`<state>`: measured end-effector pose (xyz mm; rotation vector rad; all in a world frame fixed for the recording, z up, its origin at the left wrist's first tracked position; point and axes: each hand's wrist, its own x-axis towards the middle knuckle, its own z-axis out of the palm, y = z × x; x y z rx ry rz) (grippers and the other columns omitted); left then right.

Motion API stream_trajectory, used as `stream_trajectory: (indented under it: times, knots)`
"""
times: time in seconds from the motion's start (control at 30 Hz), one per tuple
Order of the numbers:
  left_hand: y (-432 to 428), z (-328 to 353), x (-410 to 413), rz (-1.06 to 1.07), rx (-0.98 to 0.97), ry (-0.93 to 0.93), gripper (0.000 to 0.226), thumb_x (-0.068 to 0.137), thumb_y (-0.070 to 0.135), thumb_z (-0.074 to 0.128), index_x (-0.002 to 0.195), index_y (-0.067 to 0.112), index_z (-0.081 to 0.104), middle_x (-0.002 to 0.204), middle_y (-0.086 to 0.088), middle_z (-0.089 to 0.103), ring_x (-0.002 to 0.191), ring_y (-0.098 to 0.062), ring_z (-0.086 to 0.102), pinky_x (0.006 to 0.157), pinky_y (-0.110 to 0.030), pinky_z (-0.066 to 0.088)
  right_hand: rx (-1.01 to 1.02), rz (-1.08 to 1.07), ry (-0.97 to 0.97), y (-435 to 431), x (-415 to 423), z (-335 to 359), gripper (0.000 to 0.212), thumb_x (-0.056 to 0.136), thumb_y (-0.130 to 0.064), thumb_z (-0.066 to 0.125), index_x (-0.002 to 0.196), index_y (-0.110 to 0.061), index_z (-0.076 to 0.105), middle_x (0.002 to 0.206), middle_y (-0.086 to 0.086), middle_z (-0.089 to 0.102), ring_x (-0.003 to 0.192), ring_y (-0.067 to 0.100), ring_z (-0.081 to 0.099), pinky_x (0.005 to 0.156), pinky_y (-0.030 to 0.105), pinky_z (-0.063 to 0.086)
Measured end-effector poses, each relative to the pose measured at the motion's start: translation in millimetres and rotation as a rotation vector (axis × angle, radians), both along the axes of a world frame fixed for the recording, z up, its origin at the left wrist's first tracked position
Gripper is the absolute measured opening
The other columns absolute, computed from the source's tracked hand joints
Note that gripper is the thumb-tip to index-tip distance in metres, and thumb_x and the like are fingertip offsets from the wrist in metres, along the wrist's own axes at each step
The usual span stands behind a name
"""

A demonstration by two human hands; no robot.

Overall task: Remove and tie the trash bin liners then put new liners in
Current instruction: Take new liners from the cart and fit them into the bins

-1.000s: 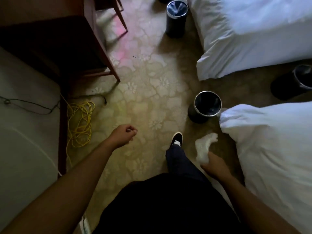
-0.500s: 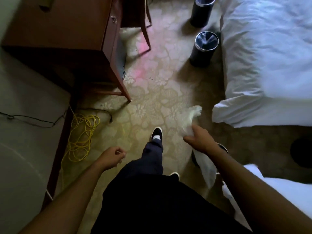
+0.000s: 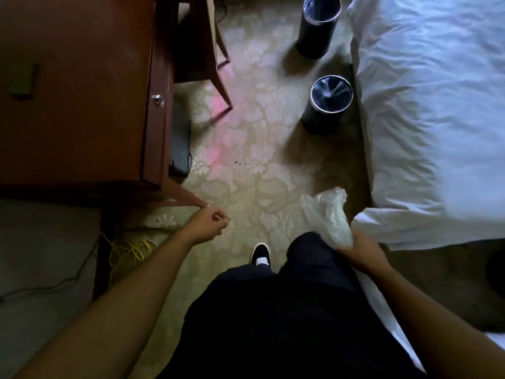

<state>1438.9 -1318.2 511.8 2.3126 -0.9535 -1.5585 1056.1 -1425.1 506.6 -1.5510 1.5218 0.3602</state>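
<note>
A strip of carpet (image 3: 246,165) is lying open up the frame's middle, between the wooden bench (image 3: 76,91) at upper left and the bed (image 3: 437,119) at right. 2 lined bins, a near bin (image 3: 322,116) and a far bin (image 3: 317,36), are standing against the bed's edge at upper centre. At lower right the right hand (image 3: 360,253) is gripping a crumpled liner (image 3: 328,214). The left hand (image 3: 210,224) is hanging curled, holding nothing.

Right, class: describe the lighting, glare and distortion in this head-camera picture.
Head view: dim overall, white bed brightest; pink glow on the carpet; glints on the liner in the nearer bin; wide-angle lens tilts the desk; the bag in the right hand slightly soft.
</note>
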Motion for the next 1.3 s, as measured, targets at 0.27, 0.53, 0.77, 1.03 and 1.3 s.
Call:
stream_trajectory:
  times: [0.27, 0.53, 0.77, 1.03, 1.3]
  knots:
    - [-241.1, 11.1, 28.5, -0.039, -0.118, -0.032, 0.013, 0.098, 0.025, 0.058, 0.107, 0.020, 0.066, 0.103, 0.000, 0.068, 0.089, -0.016, 0.069, 0.082, -0.039, 0.060, 0.072, -0.140, 0.132, -152.5, 12.8, -33.7, 0.028, 0.091, -0.032, 0.072, 0.113, -0.018, 0.061, 0.108, 0.005, 0.066, 0.108, 0.030, 0.065, 0.089, 0.038, 0.048]
    - [-361.4, -0.3, 73.5, 0.045, 0.078, -0.088, 0.008, 0.096, 0.025, 0.059, 0.097, 0.019, 0.065, 0.099, -0.004, 0.069, 0.088, -0.021, 0.069, 0.076, -0.038, 0.057, 0.051, 0.035, 0.010, -363.6, 97.0, -20.6, 0.035, 0.090, -0.030, 0.073, 0.116, -0.010, 0.063, 0.110, 0.009, 0.066, 0.107, 0.029, 0.063, 0.085, 0.031, 0.046]
    - [-415.3, -10.0, 129.2, 0.195, 0.184, -0.101, 0.015, 0.097, 0.021, 0.060, 0.097, 0.007, 0.064, 0.093, -0.011, 0.069, 0.079, -0.024, 0.066, 0.060, -0.028, 0.049, -0.071, 0.132, -0.190, -536.5, 209.5, 13.7, 0.040, 0.090, -0.042, 0.072, 0.115, -0.016, 0.056, 0.103, 0.001, 0.064, 0.096, 0.019, 0.064, 0.089, 0.037, 0.053]
    - [-557.4, -32.9, 228.3, 0.143, 0.146, -0.091, 0.015, 0.092, 0.009, 0.063, 0.078, 0.009, 0.063, 0.071, -0.004, 0.064, 0.062, -0.015, 0.056, 0.061, -0.027, 0.045, -0.095, 0.133, -0.112, -698.0, 300.9, 22.5, 0.035, 0.090, -0.028, 0.069, 0.122, -0.018, 0.059, 0.106, -0.004, 0.063, 0.103, 0.020, 0.065, 0.084, 0.031, 0.048]
    - [-800.3, -11.3, 296.6, -0.057, 0.009, -0.035, 0.008, 0.093, 0.023, 0.066, 0.093, 0.017, 0.070, 0.087, 0.001, 0.071, 0.081, -0.016, 0.068, 0.073, -0.030, 0.056, -0.004, -0.074, 0.075, -793.5, 317.8, 2.8, 0.036, 0.086, -0.055, 0.063, 0.110, -0.028, 0.061, 0.103, -0.003, 0.069, 0.093, 0.018, 0.066, 0.085, 0.039, 0.054]
